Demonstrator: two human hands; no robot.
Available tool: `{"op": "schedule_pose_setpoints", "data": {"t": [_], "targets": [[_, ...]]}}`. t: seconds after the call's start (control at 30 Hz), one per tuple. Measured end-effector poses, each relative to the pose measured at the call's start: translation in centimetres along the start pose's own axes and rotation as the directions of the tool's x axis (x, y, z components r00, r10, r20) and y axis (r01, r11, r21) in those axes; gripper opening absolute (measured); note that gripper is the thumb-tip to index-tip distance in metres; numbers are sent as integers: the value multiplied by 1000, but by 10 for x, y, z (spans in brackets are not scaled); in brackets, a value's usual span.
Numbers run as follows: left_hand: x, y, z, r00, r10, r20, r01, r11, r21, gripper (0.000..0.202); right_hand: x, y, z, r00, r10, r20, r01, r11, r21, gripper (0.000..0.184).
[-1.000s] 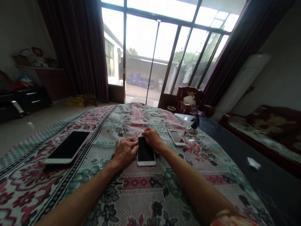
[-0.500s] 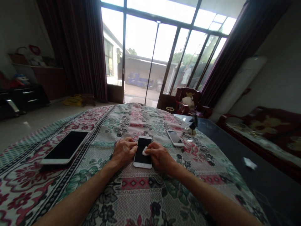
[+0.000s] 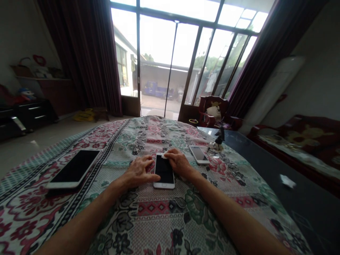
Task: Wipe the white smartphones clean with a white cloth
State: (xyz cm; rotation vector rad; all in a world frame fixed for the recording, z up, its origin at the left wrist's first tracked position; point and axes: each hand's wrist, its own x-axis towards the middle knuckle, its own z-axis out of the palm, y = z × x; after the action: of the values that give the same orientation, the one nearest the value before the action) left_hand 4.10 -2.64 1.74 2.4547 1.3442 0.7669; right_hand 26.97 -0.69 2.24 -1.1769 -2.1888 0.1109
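Note:
A white phone (image 3: 164,171) with a dark screen lies face up on the flowered cloth (image 3: 159,219) in front of me. My left hand (image 3: 138,170) rests flat beside its left edge, fingers touching the side of the phone. My right hand (image 3: 178,161) is at the phone's top right corner, fingers curled and pinched; a small white wipe seen earlier is mostly hidden under them. A second, smaller phone (image 3: 199,155) lies just right of my right hand.
A large tablet (image 3: 73,168) lies on the cloth at the left. A small dark figurine (image 3: 219,139) stands near the table's far right edge. A dark glass table (image 3: 297,198) runs along the right, with a white scrap (image 3: 287,181) on it.
My right hand slid from the top of the phone down to mid-screen with the white wipe, then back up to the top right corner. The left hand stayed beside the phone.

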Motion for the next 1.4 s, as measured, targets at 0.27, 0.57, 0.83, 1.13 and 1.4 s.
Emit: {"op": "schedule_pose_setpoints", "data": {"t": [0.27, 0.57, 0.83, 1.13, 1.4], "targets": [[-4, 4, -4, 971, 52, 234, -68, 996, 59, 101, -6, -4, -4, 999, 16, -32, -15, 999, 50, 33], [1, 12, 4, 993, 36, 111, -45, 996, 78, 81, 20, 4, 6, 999, 37, -4, -37, 996, -79, 32], [0, 12, 4, 993, 33, 113, -43, 995, 92, 82, 25, -22, 5, 987, -19, 162, 48, 984, -174, 32], [0, 16, 3, 994, 31, 102, -40, 995, 87, 78, -29, -51, -18, 964, -133, 229, 143, 989, -30, 36], [-1, 14, 4, 994, 45, 98, -55, 993, 101, 74, 22, -24, -3, 982, 3, 190, 25, 989, -145, 35]]}}
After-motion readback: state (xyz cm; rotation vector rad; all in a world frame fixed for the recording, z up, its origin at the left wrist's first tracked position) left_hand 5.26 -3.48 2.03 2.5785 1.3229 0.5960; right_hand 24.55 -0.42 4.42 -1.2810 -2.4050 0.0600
